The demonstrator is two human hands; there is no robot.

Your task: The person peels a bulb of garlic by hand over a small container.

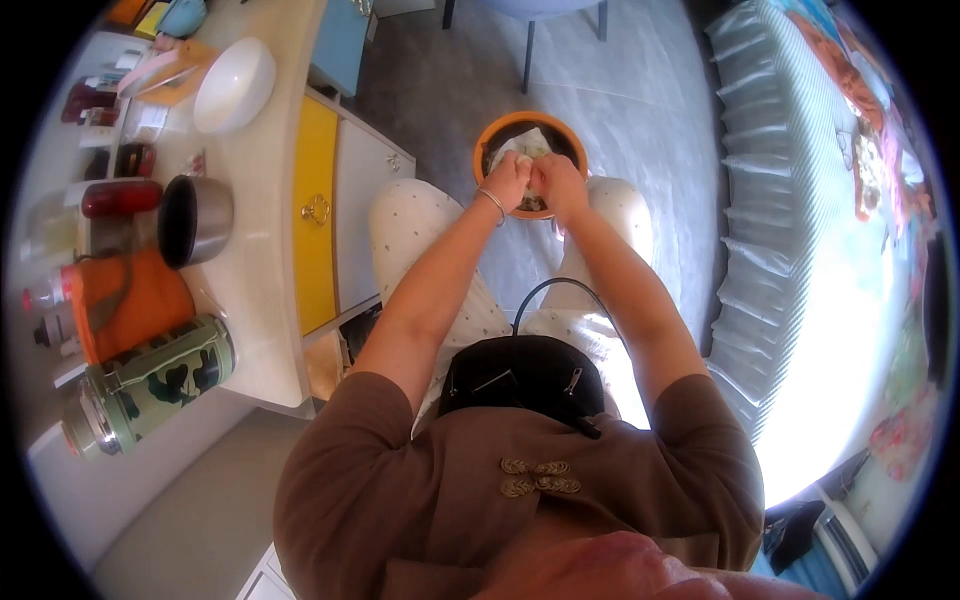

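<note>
Between my knees stands a round orange-rimmed bin (484,133) with a dark inside. White crumpled sheet-like material (530,141) and some darker bits show in it. My left hand (508,180), with a bracelet at the wrist, is over the bin, its fingers closed in a pinch. My right hand (560,184) is right beside it, fingers also curled and closed. The hands almost touch. A small pale thing seems to be between the fingertips, but its kind cannot be made out. My fingers hide most of it.
On the left, a counter (262,180) bears a white bowl (235,86), a steel pot (205,222), an orange bag (135,300) and a camouflage flask (175,378). A yellow cabinet door (314,215) is below. A bed (790,200) with a ruffled skirt stands on the right.
</note>
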